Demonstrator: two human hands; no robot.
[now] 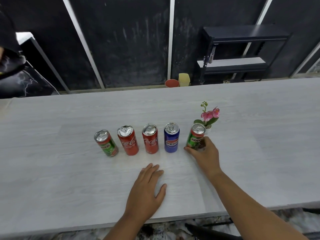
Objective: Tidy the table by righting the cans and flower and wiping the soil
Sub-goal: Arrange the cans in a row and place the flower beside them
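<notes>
A pale wood-grain tabletop (69,170) stretches across the room, and five drink cans stand upright on it in a row, close together but not touching. From the person's left they are a green and red left Milo can (106,143), a red first Coca-Cola can (128,141), a red second Coca-Cola can (150,139), a blue Pepsi can (171,138), and a green right Milo can (196,135). The person's right hand (205,153) is wrapped around the lower part of the right Milo can, thumb on the side nearest the Pepsi can, fingers curled round the far side. The left hand (147,187) lies flat on the tabletop nearer the person, fingers straight and holding nothing. A small pink flower (209,115) with green leaves stands upright in a little white pot just behind the right Milo can. Beyond the tabletop, on the floor by a dark wall, sit a red pot (172,83) and a yellow container (184,79), with a black shelf (242,49) to their right.
</notes>
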